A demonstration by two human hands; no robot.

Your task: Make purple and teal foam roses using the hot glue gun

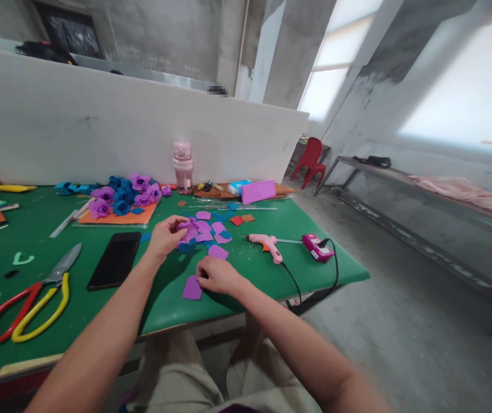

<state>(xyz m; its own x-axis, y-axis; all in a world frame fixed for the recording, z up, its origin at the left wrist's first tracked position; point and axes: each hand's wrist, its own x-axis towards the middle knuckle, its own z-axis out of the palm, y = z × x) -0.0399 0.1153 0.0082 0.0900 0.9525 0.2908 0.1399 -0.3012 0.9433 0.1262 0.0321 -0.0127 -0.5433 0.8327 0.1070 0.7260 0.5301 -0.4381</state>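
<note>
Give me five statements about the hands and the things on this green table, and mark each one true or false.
1. The left hand holds a purple piece above the table. True.
2. The right hand grips the glue gun. False: the gun lies on the green table, apart from both hands.
3. A purple cutout lies by the right hand. True.
4. The scissors have blue handles. False: red and yellow.
5. The black phone lies left of the left forearm. True.

The phone (114,259) is lying on the surface (151,298); scissors (26,298) are lying left of it, the glue gun (267,245) right, the bottle (183,166) standing behind.
</note>
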